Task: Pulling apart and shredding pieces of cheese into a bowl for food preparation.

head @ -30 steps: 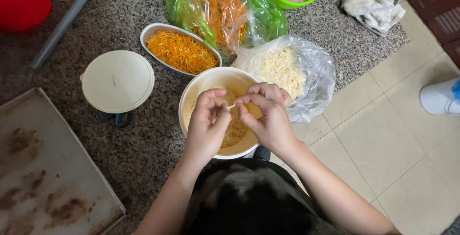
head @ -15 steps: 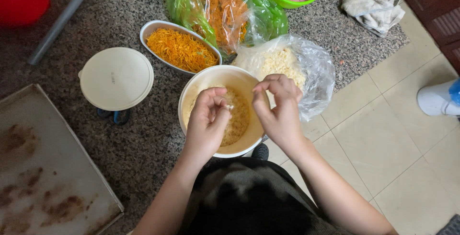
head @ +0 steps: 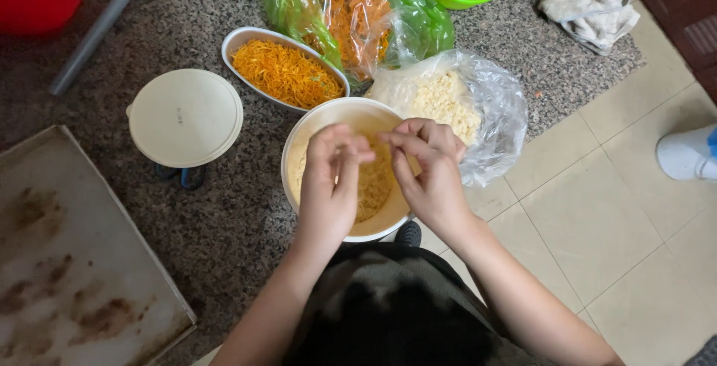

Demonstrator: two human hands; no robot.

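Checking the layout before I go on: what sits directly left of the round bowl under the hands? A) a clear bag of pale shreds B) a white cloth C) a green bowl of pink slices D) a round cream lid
D: the round cream lid lies left of the round bowl, where both hands work.

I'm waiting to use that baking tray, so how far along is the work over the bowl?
Done: shredded yellow bits already lie in the white bowl. In hand: both the left hand and right hand work a small piece over it. Left: the clear bag beside it holds plenty more; the stained tray holds nothing.
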